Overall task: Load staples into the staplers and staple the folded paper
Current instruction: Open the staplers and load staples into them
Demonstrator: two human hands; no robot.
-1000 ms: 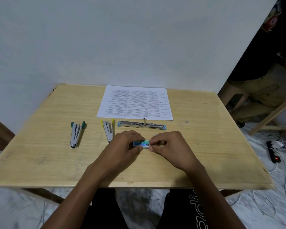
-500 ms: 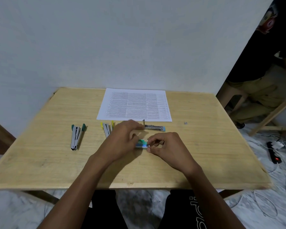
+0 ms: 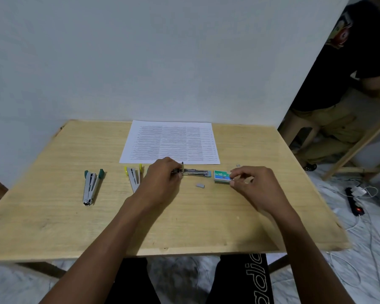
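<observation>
Head view: three staplers [image 3: 90, 186]; left grip [image 3: 160, 178] clasps blue stapler [image 3: 195, 172], right grip [image 3: 252, 181] pinches the one staple box [image 3: 222, 176].

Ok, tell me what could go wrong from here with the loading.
The loose staple strip lies bare on the table between the hands; a sweep of the left hand could knock or break it. The right hand pinches the staple box at its end; it may spill. The blue stapler, gripped only at one end, could swing while loaded.
</observation>
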